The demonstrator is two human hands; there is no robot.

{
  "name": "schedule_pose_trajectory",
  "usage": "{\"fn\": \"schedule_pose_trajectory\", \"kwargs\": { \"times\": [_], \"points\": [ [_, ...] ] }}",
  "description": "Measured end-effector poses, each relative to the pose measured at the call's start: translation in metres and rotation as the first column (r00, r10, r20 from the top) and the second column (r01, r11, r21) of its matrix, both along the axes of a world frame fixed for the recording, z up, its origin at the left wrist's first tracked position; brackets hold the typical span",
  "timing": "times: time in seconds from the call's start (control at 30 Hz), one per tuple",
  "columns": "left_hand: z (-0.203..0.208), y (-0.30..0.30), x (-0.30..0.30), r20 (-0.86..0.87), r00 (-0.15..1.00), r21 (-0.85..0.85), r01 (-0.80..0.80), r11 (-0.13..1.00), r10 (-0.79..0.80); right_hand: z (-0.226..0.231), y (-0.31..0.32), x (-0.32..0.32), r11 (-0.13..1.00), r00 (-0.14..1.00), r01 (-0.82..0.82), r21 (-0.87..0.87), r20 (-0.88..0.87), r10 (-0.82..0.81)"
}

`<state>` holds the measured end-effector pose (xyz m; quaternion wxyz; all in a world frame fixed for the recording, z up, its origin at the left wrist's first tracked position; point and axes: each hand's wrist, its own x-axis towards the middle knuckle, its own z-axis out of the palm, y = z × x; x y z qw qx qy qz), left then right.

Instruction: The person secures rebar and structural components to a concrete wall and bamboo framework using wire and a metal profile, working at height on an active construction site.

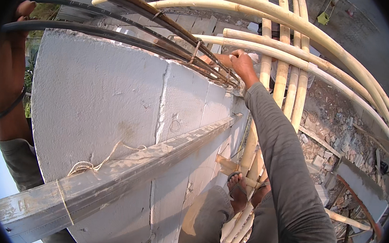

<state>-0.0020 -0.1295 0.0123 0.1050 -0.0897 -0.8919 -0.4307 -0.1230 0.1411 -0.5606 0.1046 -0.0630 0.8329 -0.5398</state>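
Note:
At the far left my left hand [24, 9] has its fingers curled round one of the long dark bars of a rebar cage [119, 34]. The bars run along the top of a pale block wall [95, 94] and draw together toward the middle, with rusty ties [195, 52] round them. My right hand [243, 65] is closed beside the cage's far end, fingers pinched; what they hold, if anything, is hidden. A skin-toned shape [208, 59] lies behind the bars just left of it; I cannot tell what it is.
A long grey metal beam [120, 173] leans across the wall face, with a thin string [91, 165] looped on it. Bamboo poles [279, 73] run below and arch overhead at right. My sandalled feet [237, 187] stand on bamboo. Rubble [323, 133] covers the ground far below.

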Motion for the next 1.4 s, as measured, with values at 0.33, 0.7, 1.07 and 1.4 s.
{"fn": "schedule_pose_trajectory", "kwargs": {
  "times": [0.33, 0.7, 1.07, 1.4],
  "points": [
    [-0.045, 0.117, 0.013, -0.101, 0.936, 0.154, -0.321, 0.934, 0.338, 0.032, 0.216, 0.293, 0.983, 0.931, -0.025, 0.182, 0.363, -0.043],
    [-0.028, 0.129, 0.014, -0.062, 0.938, 0.151, -0.33, 0.932, 0.342, 0.299, 0.324, 0.529, 0.771, 0.743, -0.366, 0.521, 0.662, -0.095],
    [-0.026, 0.134, 0.01, -0.044, 0.938, 0.147, -0.334, 0.931, 0.344, 0.307, 0.287, 0.551, 0.654, 0.776, -0.425, 0.627, 0.623, -0.093],
    [-0.023, 0.139, 0.01, -0.032, 0.929, 0.122, -0.363, 0.924, 0.369, 0.294, 0.285, 0.568, 0.613, 0.768, -0.428, 0.664, 0.625, -0.14]
  ]
}}
